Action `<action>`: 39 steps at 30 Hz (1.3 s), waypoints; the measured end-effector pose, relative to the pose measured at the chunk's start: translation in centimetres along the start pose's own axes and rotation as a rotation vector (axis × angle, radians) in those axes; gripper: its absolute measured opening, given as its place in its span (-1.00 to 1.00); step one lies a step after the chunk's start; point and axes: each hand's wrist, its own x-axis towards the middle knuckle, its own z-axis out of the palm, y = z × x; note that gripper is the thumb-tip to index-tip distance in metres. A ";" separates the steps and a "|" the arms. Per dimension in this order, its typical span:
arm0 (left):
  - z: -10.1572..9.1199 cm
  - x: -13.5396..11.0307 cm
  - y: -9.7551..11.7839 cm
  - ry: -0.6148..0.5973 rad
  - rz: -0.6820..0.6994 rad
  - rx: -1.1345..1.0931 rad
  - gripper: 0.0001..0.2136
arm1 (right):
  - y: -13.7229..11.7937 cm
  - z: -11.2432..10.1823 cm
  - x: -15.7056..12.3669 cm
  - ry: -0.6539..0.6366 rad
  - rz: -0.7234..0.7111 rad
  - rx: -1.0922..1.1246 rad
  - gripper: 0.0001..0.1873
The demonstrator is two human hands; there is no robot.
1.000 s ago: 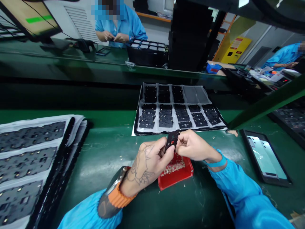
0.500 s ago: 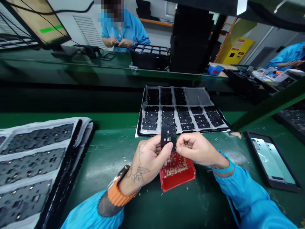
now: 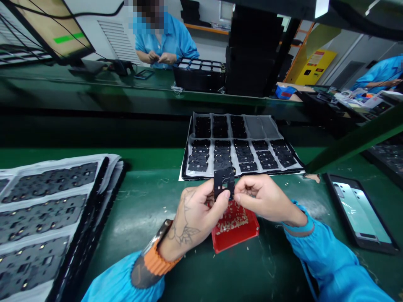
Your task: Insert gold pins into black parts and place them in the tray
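A small black perforated plate [image 3: 223,181] stands upright between my two hands, above a red tray [image 3: 238,235] filled with tiny pale bits. My left hand [image 3: 197,214], with a tattoo and an orange-strapped watch, pinches the plate's left edge between thumb and fingers. My right hand [image 3: 263,196] is closed in a pinch at the plate's right lower edge. Just beyond the hands lies a black tray [image 3: 292,169] lined with white sheet, holding several rows of similar black plates.
A stack of trays with grey plates [image 3: 47,209] fills the left. A phone frame in a black holder [image 3: 357,212] lies at the right. Across a green conveyor [image 3: 94,130] a person in blue [image 3: 163,37] works by a black bin [image 3: 198,73]. A monitor [image 3: 47,29] hangs upper left.
The plate was tilted a second ago and now stands upright facing me. Both hands stayed over the red tray, shifting only slightly.
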 end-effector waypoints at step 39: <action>1.5 -0.4 -0.1 -0.054 0.064 0.252 -0.82 | 1.5 -0.1 0.8 0.194 -0.022 -0.048 -0.83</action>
